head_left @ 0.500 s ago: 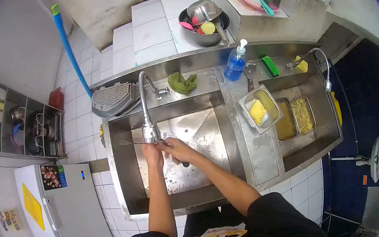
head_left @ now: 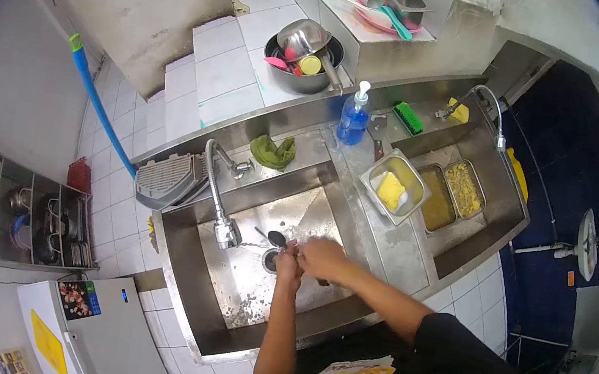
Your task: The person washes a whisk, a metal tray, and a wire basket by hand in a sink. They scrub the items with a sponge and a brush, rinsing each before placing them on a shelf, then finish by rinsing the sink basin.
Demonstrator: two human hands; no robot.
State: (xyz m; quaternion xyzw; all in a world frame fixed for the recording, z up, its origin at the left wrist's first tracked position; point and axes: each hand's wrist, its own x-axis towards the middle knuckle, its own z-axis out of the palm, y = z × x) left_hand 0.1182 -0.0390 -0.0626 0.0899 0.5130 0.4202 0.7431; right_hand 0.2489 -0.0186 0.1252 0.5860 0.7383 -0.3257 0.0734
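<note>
Both hands are over the large steel sink [head_left: 221, 306], close together near its drain [head_left: 270, 261]. My left hand [head_left: 289, 268] is closed round a thin dark utensil; a dark rounded end [head_left: 276, 238] shows just above its fingers. My right hand [head_left: 326, 260] is beside it, blurred, and what its fingers hold is hidden. The faucet head [head_left: 227, 233] hangs over the sink to the left of my hands. Small dark bits lie on the sink floor.
A green cloth [head_left: 272, 152], a soap bottle [head_left: 353, 118] and a green brush [head_left: 408, 117] are on the back ledge. Right of the sink stands a steel container with a yellow sponge [head_left: 391, 191]. Two trays [head_left: 465, 189] sit in the right basin. Behind is a bowl of utensils [head_left: 302, 72].
Both hands have moved right and down, away from under the faucet head to near the drain. The whole view has shifted slightly.
</note>
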